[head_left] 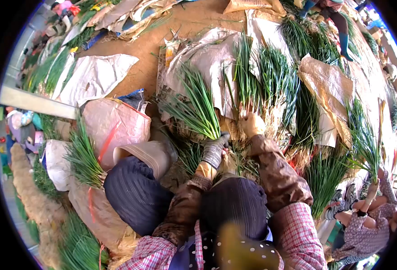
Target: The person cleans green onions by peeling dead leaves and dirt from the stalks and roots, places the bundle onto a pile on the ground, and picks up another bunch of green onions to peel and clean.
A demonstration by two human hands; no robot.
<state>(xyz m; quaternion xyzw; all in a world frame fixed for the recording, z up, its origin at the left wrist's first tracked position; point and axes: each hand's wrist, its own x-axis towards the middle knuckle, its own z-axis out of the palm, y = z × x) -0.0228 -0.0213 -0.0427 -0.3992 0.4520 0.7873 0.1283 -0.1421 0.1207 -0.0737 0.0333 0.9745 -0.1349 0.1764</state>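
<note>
My left hand [215, 148], in a grey glove, is closed around the lower stems of a bunch of spring onions [196, 105]. The long green leaves of that bunch fan up and to the left. To its right, my bare right hand [253, 124] has its fingers curled at the pale root ends of other spring onions [245, 74] in the pile. What lies between those fingertips is partly hidden. A larger heap of spring onions [277, 81], with straw-coloured roots toward me, lies just beyond my right hand.
Pale sacking [196, 58] lies ahead on the brown ground. At left stands a stuffed pinkish sack [113, 121] with another spring onion bunch [83, 157] beside it. On the right, a person [369, 229] holds an upright bunch [365, 139]. A tan sheet [326, 85] covers more greens.
</note>
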